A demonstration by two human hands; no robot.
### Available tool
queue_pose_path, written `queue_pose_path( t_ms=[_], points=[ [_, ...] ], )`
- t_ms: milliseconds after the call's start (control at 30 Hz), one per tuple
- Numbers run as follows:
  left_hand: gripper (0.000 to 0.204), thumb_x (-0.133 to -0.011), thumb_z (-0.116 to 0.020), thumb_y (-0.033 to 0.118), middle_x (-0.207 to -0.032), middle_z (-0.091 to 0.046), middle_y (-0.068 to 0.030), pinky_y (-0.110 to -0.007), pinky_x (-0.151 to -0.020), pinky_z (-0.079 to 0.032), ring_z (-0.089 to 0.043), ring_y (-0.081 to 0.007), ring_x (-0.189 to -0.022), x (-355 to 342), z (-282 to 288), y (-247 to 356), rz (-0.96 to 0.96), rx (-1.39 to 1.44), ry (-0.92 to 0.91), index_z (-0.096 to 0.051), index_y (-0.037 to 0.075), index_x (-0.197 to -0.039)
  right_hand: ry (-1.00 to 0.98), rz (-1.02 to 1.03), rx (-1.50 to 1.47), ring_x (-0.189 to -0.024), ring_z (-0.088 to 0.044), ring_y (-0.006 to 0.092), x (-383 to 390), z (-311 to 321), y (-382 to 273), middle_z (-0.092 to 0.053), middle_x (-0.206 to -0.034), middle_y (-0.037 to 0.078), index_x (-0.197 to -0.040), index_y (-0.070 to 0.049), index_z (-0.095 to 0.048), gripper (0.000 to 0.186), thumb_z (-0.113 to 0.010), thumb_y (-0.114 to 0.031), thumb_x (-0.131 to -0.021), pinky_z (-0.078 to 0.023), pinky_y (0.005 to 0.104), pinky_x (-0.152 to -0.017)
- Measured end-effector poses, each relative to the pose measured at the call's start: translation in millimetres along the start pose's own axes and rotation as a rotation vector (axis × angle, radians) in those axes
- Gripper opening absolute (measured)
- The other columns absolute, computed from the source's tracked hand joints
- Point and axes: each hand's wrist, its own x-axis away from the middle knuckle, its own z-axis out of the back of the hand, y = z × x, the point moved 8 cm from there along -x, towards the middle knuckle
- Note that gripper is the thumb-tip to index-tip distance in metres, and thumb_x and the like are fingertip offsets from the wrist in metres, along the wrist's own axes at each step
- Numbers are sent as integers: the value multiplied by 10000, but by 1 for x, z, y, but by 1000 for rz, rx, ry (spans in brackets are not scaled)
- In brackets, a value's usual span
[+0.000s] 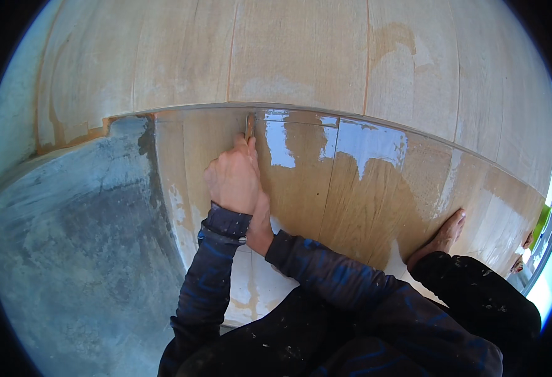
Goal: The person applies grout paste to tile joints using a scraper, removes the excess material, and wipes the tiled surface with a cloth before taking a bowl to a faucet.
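Observation:
My left hand [230,177] is closed over my right hand [260,226], both around a narrow, flat, wood-coloured tool [249,125]. Much of my right hand is hidden beneath the left. The tool's visible end points up the picture, reaching the seam along the far edge of the wood-look tiles [301,195]. Beside it on the right, pale watery patches [279,143] shine on those tiles, with damp-looking and whitish smears around them.
Another band of wood-look tiles [295,56] lies beyond the seam, at an edge. Bare grey concrete [75,251] fills the left. My bare foot [439,240] rests on the tiles at right. Bright green and white items [541,223] sit at the far right rim.

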Motion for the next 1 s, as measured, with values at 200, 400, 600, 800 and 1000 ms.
queue_pose_path(
  t_ms=[200,400,600,800,1000],
  points=[
    [246,-1017,-556,247,-692,-680,-217,-510,-591,-544,-697,-426,-665,47,-8,-4,97,-23,-121,-648,23,-973,57,-70,-41,-1328,-511,149,33,13,19,-547,-1424,45,-1543,-88,-397,475,-477,-198,-1087,-448,348,-1077],
    [265,-1046,-525,277,-670,-677,-200,-491,-559,-539,-695,-404,-625,39,-11,-10,29,39,2,-634,49,-963,-114,254,489,-1261,-559,156,10,41,23,-598,-1369,83,-1457,-48,-477,403,-502,-80,-1056,-480,336,-1033],
    [300,-1059,-508,306,-672,-681,-190,-489,-558,-537,-701,-390,-635,44,-18,-14,81,70,23,-612,66,-913,-126,179,708,-1204,-588,166,21,34,11,-605,-1336,56,-1412,-51,-519,376,-552,-108,-1042,-497,327,-992],
    [304,-1061,-505,309,-656,-680,-168,-477,-538,-531,-706,-373,-632,-6,-7,-6,-33,81,150,-615,69,-909,-105,210,644,-1222,-573,205,-42,59,11,-600,-1329,66,-1339,-61,-555,389,-613,-243,-1000,-477,384,-1042],
    [304,-1060,-512,303,-638,-673,-157,-477,-536,-530,-695,-375,-598,54,-29,-14,65,61,-9,-612,67,-897,-5,-315,121,-1250,-562,236,32,110,50,-595,-1352,72,-1317,-66,-561,465,-637,-364,-969,-477,429,-1062]
  ],
)
